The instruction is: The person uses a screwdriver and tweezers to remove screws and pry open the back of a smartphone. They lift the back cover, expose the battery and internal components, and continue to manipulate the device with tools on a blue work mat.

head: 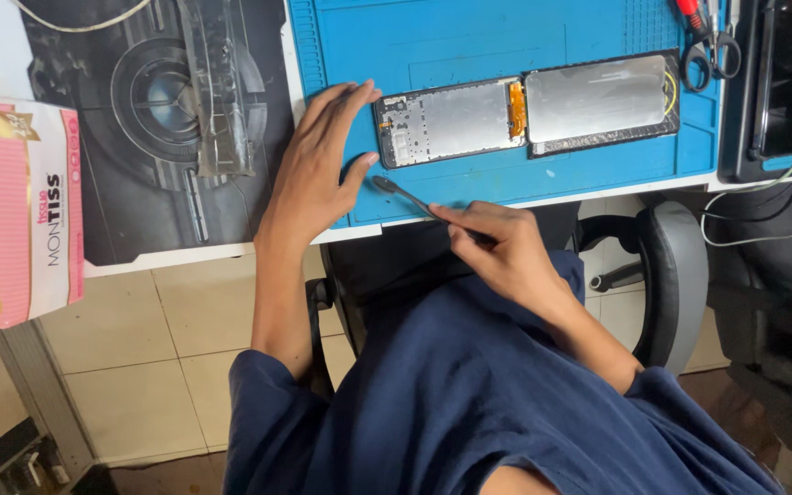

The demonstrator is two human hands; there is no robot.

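Head view: your left hand [315, 165] rests open beside the opened black phone frame [446, 122]; your right hand [497, 247] pinches a thin metal spudger [403, 194]. Keep its tip flat.

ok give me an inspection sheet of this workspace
surface: blue mat on a white desk
job's things: opened phone, frame and screen side by side, joined by an orange strip
clutter: scissors, pink tissue pack, clear plastic strip
grippers: left hand at the frame's end; right hand holds a thin metal pry tool, fingers pinched
cables: white cables at right
surroundings: black chair, tiled floor
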